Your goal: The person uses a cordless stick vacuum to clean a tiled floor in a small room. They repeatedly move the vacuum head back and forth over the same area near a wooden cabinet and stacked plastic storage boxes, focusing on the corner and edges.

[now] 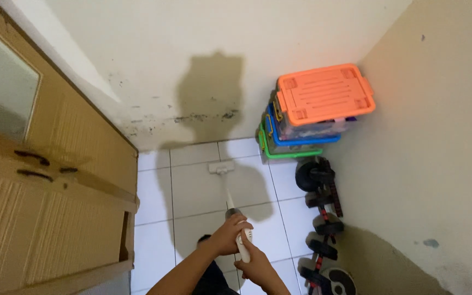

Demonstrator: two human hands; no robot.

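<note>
Both hands sit at 6 o'clock in the head view, closest to the lens, wrapped around the white handle [243, 246] of a stick vacuum. The left hand [231, 235] grips the upper part of the handle, fingers curled fully over it. The right hand [255, 265] grips just below, closed round the lower end; the two hands are touching or nearly so. Bare forearms run off the bottom edge.

From the handle, a slim wand [229, 201] extends toward 12 o'clock, tilted slightly left. It ends in a flat white floor head [221, 167], which rests on the white floor tiles [192, 191] just short of the back wall [219, 65]. The wand and head lie near the centre of the frame.

Shadow of the person falls on the tiles and up the back wall. Dark staining runs along the foot of that wall.

At 9 o'clock stands a tan wooden cabinet [55, 180] with dark handles and a pale panel in its upper door.

At 2 o'clock, in the corner, three clear storage boxes are stacked: orange lid [325, 93] on top, blue lid [301, 139] in the middle, green lid [290, 154] at the bottom.

At 4 o'clock, black dumbbells and weight plates [323, 218] line the foot of the right wall [438, 164], well apart from the floor head. Paint on that wall is discoloured low down.
</note>
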